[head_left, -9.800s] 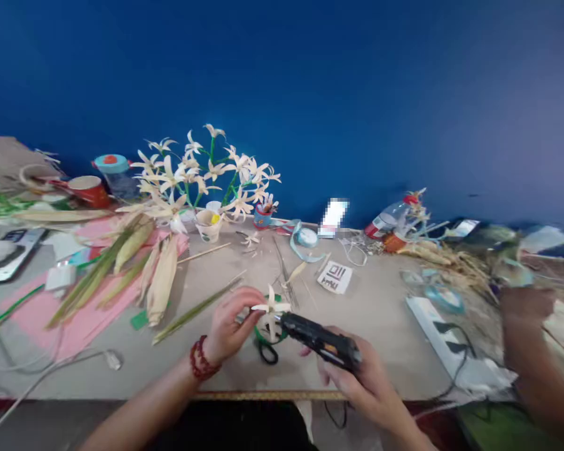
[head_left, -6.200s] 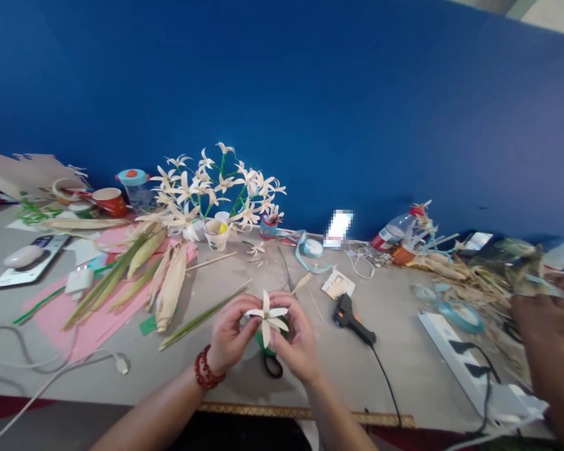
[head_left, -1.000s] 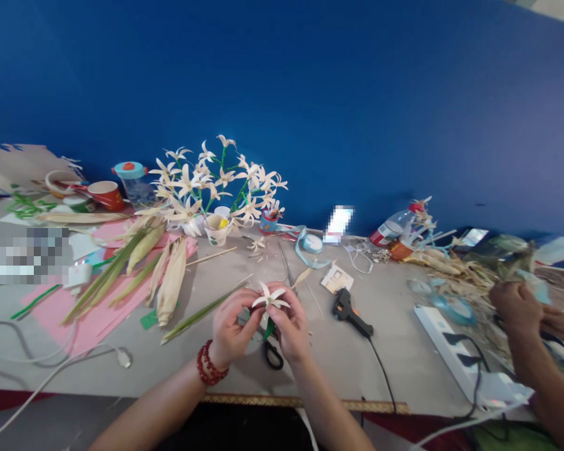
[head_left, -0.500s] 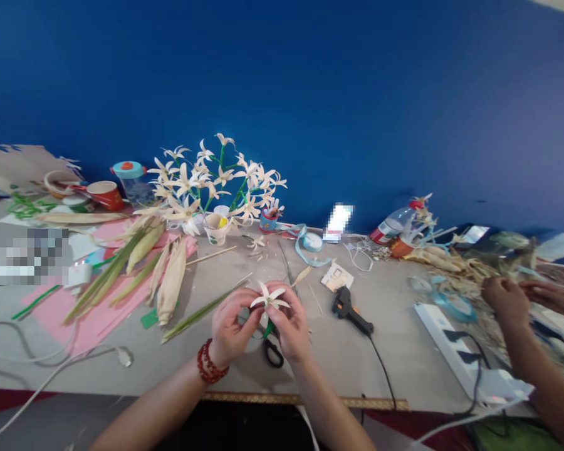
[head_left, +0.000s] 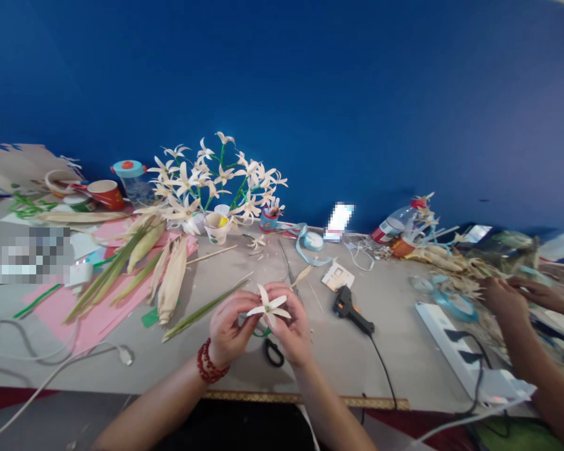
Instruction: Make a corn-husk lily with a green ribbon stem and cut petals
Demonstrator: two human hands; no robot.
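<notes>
A cream husk flower [head_left: 269, 307] with narrow, pointed petals is held between my two hands, its face turned up toward me. My left hand [head_left: 229, 322], with a red bead bracelet at the wrist, pinches it from the left side. From the right, my right hand [head_left: 292, 326] closes its thumb and fingers on the flower's base. A bit of green strip [head_left: 262, 333] shows below the petals; the rest of the stem is hidden by my fingers. Under my hands lie scissors, of which one black handle loop [head_left: 274, 354] shows.
A black glue gun [head_left: 352, 310] lies to the right, its cord running over the front edge. Corn husks [head_left: 172, 279] and pink paper [head_left: 94, 316] are at left. Finished flowers [head_left: 223, 175] stand behind. Another person's hands [head_left: 505, 297] work beyond a power strip [head_left: 451, 344].
The flower has turned slightly in my fingers, and its petals now face me more. Less green shows beneath it. The other person's hands have shifted a little.
</notes>
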